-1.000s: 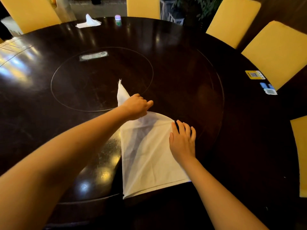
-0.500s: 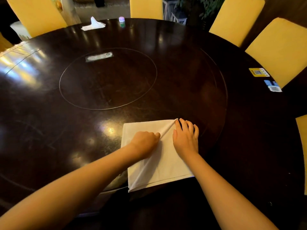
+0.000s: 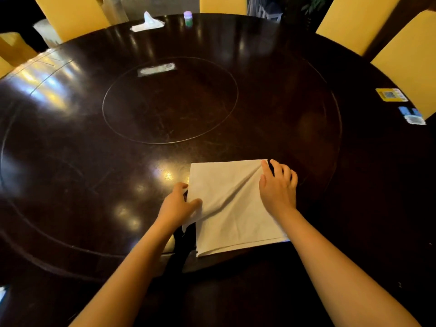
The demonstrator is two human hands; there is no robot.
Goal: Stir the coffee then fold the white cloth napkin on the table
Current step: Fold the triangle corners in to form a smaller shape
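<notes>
Folding step: white cloth napkin lies doubled on desk, left edge pinched by left hand, corner pinned under flat, spread right hand. Diagonal wrinkle likely needs smoothing next.

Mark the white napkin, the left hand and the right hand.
white napkin (image 3: pixel 236 223), head view, bare cloth in its middle.
left hand (image 3: pixel 175 207), head view, back of hand.
right hand (image 3: pixel 278 191), head view, back of hand.

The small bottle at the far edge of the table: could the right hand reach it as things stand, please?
Probably not: the bottle stands across the whole table, while the right hand rests on the napkin at the near edge.
</notes>
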